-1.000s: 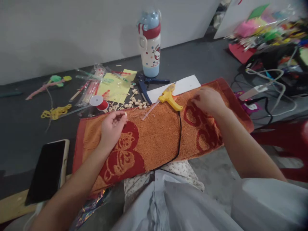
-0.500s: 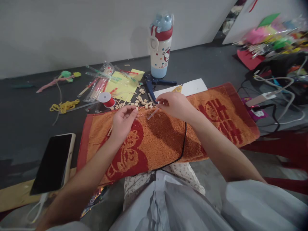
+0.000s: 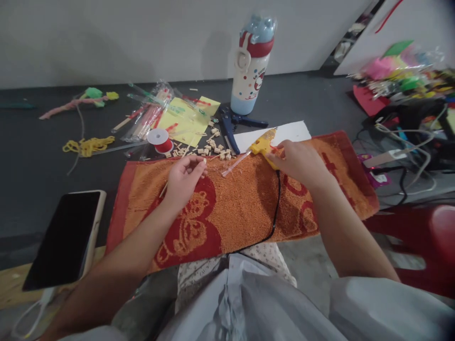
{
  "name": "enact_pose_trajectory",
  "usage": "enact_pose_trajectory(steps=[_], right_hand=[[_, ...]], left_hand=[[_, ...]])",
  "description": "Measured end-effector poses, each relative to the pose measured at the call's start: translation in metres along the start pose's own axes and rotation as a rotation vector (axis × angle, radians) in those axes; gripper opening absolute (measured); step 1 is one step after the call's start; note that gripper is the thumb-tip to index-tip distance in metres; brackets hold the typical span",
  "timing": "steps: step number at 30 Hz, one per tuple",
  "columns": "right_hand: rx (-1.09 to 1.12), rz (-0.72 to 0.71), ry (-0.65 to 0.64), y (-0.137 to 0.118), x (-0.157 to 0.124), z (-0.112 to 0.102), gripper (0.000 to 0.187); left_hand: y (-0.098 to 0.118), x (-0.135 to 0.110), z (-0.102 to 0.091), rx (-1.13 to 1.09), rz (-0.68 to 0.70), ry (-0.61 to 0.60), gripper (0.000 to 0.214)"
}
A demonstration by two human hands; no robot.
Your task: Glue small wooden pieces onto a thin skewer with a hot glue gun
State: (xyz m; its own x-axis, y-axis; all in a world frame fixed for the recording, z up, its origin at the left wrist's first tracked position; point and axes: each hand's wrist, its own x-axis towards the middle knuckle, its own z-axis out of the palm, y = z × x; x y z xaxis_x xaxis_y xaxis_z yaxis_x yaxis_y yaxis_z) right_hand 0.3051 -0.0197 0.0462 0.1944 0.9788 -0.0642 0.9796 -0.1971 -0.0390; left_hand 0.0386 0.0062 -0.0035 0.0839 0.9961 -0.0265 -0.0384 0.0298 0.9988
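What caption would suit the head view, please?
Right hand grips yellow glue gun on orange towel; left hand pinches small piece.

A: Which colours has the towel (image 3: 241, 208)?
B: Orange, with a red border and red figures. The glue gun (image 3: 262, 146) is yellow, its cord (image 3: 275, 208) black. The small piece (image 3: 204, 161) is pale beige.
A: And the bottle (image 3: 251, 71)?
B: White with coloured dots, light blue lid and base, red band.

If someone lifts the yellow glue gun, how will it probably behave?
The glue gun looks like stiff, light plastic, so probably easy to lift. Its black cord trails across the towel and may drag or tug.
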Motion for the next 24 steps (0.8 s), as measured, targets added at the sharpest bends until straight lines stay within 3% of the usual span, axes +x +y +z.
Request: enact_pose_trajectory(steps=[6, 11, 15, 17, 20, 24], right_hand=[[-0.010, 0.058, 0.038, -0.013, 0.003, 0.015, 0.060], [-0.005, 0.040, -0.046, -0.013, 0.011, 0.020, 0.040], [0.134, 0.055, 0.056, -0.003, 0.014, 0.020, 0.035], [0.319, 0.088, 0.116, 0.004, 0.014, 0.019, 0.033], [0.814, 0.114, 0.154, 0.011, 0.014, 0.015, 0.031], [1.436, 0.032, 0.021, 0.007, 0.008, 0.005, 0.035]], left_hand=[[-0.001, -0.002, -0.001, 0.022, -0.001, -0.016, 0.023], [0.000, -0.002, -0.001, 0.017, 0.001, -0.014, 0.024], [-0.001, -0.002, -0.002, -0.029, -0.007, -0.001, 0.025], [-0.002, -0.001, -0.002, -0.080, -0.010, 0.009, 0.024], [0.000, 0.000, 0.000, -0.186, -0.058, 0.029, 0.020], [0.010, 0.000, 0.001, -0.387, -0.243, 0.034, 0.016]])
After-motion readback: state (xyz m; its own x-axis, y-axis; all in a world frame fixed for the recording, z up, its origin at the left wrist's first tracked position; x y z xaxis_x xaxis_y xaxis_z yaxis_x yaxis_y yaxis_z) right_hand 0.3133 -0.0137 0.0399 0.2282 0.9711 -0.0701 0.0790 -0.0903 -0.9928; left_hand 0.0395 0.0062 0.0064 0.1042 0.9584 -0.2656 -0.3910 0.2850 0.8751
